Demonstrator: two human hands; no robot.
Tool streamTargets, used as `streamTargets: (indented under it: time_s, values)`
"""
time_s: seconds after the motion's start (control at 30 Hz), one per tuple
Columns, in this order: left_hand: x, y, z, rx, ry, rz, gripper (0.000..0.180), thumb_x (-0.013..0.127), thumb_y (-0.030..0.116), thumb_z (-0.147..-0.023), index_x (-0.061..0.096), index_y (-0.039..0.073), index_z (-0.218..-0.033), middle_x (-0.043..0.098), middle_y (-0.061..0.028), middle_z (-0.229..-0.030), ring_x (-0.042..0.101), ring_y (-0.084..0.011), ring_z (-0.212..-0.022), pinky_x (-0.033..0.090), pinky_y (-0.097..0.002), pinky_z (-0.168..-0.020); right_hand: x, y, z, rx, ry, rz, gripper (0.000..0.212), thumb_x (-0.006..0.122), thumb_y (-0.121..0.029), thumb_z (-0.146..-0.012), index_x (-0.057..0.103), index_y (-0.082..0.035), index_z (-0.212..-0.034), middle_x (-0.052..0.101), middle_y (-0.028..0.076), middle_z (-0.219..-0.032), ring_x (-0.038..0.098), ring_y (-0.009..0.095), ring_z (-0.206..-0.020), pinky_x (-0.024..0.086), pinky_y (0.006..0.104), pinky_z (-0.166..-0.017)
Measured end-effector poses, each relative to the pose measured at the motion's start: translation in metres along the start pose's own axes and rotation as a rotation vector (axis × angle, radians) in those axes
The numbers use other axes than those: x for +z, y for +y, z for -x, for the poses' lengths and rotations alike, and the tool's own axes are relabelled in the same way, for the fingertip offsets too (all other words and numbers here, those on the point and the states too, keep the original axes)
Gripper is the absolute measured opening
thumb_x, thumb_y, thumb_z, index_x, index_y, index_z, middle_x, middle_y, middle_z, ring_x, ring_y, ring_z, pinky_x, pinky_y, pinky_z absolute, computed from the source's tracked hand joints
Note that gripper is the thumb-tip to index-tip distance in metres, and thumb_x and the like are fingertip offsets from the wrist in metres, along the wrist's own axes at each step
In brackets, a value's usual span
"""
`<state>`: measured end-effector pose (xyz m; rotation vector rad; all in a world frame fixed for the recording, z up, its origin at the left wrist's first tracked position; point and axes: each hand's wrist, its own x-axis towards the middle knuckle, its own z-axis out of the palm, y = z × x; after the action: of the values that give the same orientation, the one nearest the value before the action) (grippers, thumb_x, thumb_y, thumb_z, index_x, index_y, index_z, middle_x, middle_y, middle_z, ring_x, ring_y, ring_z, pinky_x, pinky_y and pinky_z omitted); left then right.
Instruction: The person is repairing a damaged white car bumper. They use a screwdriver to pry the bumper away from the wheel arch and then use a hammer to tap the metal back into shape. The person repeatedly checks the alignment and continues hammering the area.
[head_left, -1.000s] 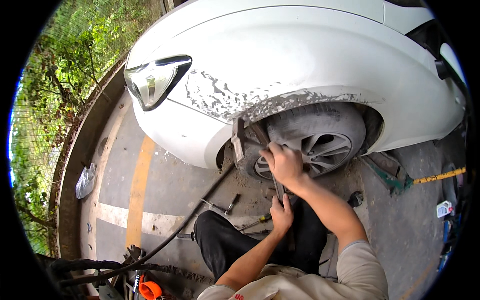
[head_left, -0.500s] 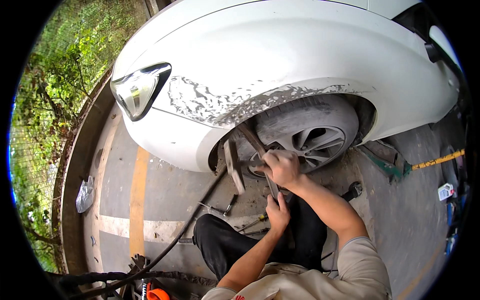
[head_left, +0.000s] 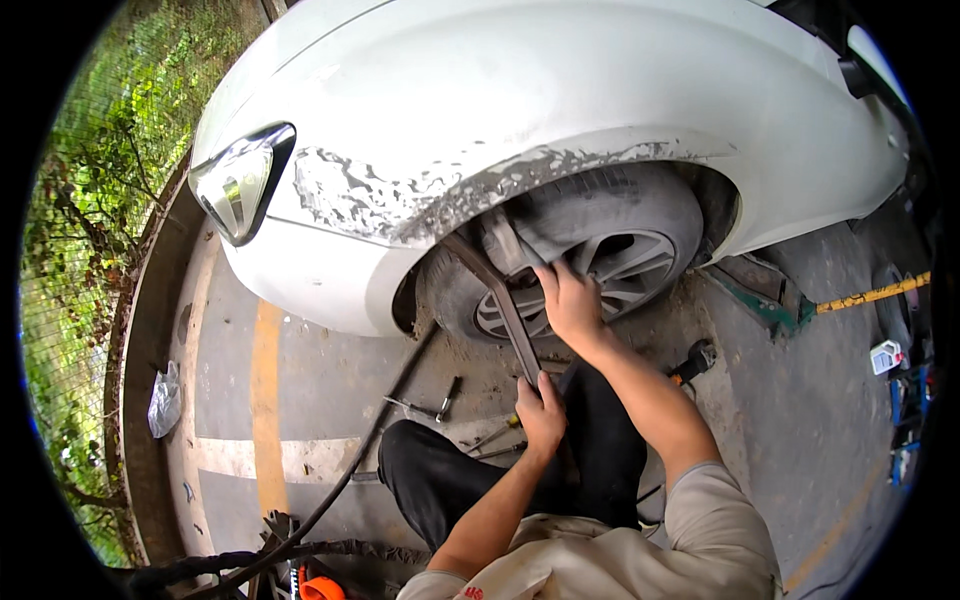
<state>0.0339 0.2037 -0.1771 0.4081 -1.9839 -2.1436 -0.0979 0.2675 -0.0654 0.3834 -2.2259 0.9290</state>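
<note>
My left hand (head_left: 541, 412) is closed around the lower end of a long flat metal pry bar (head_left: 515, 325). The bar slants up and left, its bent far end tucked under the wheel arch edge, where the tip is hidden. My right hand (head_left: 575, 308) grips a hammer (head_left: 505, 240), its head blurred by motion in front of the tire, just right of the bar. Above lies the white car's front fender (head_left: 560, 90), scraped to grey in patches along the arch. The tire (head_left: 640, 205) and its spoked wheel are behind my right hand.
Several hand tools, including a ratchet (head_left: 425, 410), lie on the ground by my knee. A black hose (head_left: 385, 415) curves along my left. A green jack (head_left: 775, 300) with a yellow handle stands at the car's right. A plastic bag (head_left: 165, 400) lies near the left curb.
The hammer has swung from left of the pry bar, low down, to up and right of it. My right hand rose slightly; my left hand moved a little down and left with the bar.
</note>
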Motion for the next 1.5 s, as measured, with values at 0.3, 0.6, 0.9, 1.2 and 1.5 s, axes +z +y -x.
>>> streamTargets:
  time_s: [0.3,0.6,0.9,1.2,1.5]
  values:
    - [-0.003,0.005,0.003,-0.058,-0.029,0.068,0.027,0.046,0.027,-0.101,0.04,0.006,-0.086,0.043,0.001,-0.055,0.04,-0.008,-0.042,0.034,-0.0245,-0.039,-0.029,-0.006,-0.007,-0.06,0.122,-0.186,0.013,0.055,-0.011,-0.089,0.052,-0.001,-0.08,0.054,0.018,-0.064,0.058,0.038,-0.058,0.043,0.043,-0.05]
    - [-0.005,0.02,0.018,-0.092,0.052,0.02,0.029,0.049,0.028,-0.1,0.04,0.006,-0.083,0.044,-0.0023,-0.049,0.043,-0.013,-0.035,0.035,-0.0287,-0.033,-0.04,0.007,0.028,0.098,0.157,-0.325,0.027,0.045,-0.021,-0.098,0.055,0.001,-0.085,0.057,0.014,-0.067,0.059,0.031,-0.061,0.044,0.0387,-0.055]
    - [0.021,0.021,0.019,0.002,0.015,-0.04,0.03,0.051,0.026,-0.099,0.042,0.003,-0.083,0.048,-0.004,-0.05,0.048,-0.0139,-0.038,0.037,-0.0304,-0.035,-0.058,-0.013,0.032,0.39,0.025,-0.588,0.038,0.041,-0.03,-0.103,0.05,-0.003,-0.078,0.045,-0.005,-0.064,0.039,0.005,-0.054,0.031,0.0218,-0.048]
    - [0.017,0.028,0.008,0.075,0.043,-0.116,0.032,0.052,0.026,-0.098,0.044,-0.001,-0.083,0.054,-0.0208,-0.056,0.058,-0.0383,-0.051,0.041,-0.0439,-0.047,-0.053,-0.013,0.012,0.024,0.015,-0.365,0.023,0.053,-0.016,-0.094,0.055,0.001,-0.079,0.055,0.011,-0.063,0.056,0.025,-0.053,0.043,0.035,-0.052]
    - [0.02,0.028,0.005,0.075,0.026,-0.091,0.03,0.052,0.024,-0.097,0.046,-0.002,-0.085,0.056,-0.0215,-0.059,0.058,-0.0399,-0.055,0.043,-0.0452,-0.051,-0.026,-0.025,-0.009,-0.185,0.042,-0.026,0.016,0.058,-0.015,-0.09,0.055,-0.003,-0.08,0.056,0.019,-0.063,0.057,0.042,-0.059,0.042,0.0464,-0.049]
